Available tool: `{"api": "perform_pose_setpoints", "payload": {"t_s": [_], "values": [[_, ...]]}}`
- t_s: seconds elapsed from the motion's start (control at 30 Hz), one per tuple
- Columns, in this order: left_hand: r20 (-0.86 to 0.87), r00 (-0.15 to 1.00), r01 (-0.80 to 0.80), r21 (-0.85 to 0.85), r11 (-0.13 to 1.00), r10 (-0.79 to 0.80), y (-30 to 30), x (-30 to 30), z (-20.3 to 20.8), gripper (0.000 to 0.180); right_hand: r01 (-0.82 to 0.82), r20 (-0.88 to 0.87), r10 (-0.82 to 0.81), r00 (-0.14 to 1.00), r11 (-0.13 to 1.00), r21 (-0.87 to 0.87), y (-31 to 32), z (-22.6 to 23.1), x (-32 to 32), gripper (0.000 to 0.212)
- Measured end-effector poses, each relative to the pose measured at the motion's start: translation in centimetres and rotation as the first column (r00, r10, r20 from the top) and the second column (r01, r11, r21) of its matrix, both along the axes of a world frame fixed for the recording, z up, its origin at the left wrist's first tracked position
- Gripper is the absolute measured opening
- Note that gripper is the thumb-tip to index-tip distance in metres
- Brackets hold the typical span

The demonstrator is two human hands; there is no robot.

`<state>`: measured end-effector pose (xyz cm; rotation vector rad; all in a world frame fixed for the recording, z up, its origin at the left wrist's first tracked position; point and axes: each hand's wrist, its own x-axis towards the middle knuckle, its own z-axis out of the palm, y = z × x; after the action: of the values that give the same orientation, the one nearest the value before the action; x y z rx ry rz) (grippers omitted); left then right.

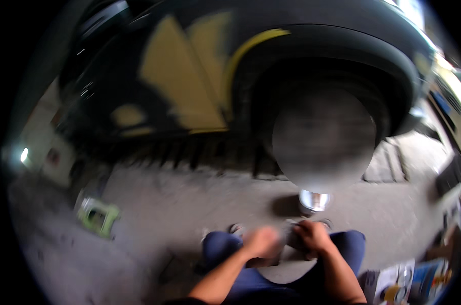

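Note:
My left hand [263, 241] is held above my lap, its fingers smeared by motion. Close beside it, my right hand [314, 235] has its fingers curled round something greyish that I cannot make out. That greyish thing [290, 235] shows between the two hands, small and blurred. Just beyond my hands, a shiny round metal can [313, 202] stands on the floor. Farther off is the dark side of a vehicle [337, 38] with yellowish patches [172, 71] on its panel and a yellow strip along the wheel arch.
A grey round shape [324, 137] fills much of the wheel arch. On the concrete floor [154, 203], a light green stool [99, 217] stands at the left. Boxes with printed pictures [393, 282] sit at the lower right. My bent knees [348, 246] flank my hands.

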<state>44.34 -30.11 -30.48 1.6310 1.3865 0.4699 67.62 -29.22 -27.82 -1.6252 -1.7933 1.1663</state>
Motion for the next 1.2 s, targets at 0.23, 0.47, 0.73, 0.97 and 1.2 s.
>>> {"api": "perform_pose_setpoints", "payload": {"t_s": [0.23,0.47,0.73,0.97,1.2], "values": [[0.058,0.996,-0.062,-0.052,0.997,0.065,-0.8,-1.1,-0.2,0.024,0.159,-0.048,-0.156,0.987,0.986,0.058,-0.4,-2.2,-0.6,0.025],[0.154,0.951,-0.25,-0.122,0.961,0.267,-1.0,-1.4,-0.8,0.034,0.16,-0.241,-0.173,0.955,0.984,-0.072,0.4,-3.8,1.7,0.024],[0.319,0.256,-0.315,-0.865,0.39,0.913,-3.0,-3.3,-7.6,0.026,0.078,-0.547,-0.243,0.801,0.948,-0.307,0.0,-3.9,0.8,0.025],[0.043,0.683,-0.653,-0.412,0.636,0.729,-3.8,-3.3,-3.0,0.028,0.059,-0.533,-0.27,0.802,0.923,-0.38,-0.1,-3.8,1.2,0.045],[0.19,0.378,-0.555,-0.737,0.386,0.906,-3.9,-4.4,1.6,0.031,-0.215,-0.661,-0.098,0.744,0.902,-0.375,-0.3,-3.1,3.0,0.083]]}}
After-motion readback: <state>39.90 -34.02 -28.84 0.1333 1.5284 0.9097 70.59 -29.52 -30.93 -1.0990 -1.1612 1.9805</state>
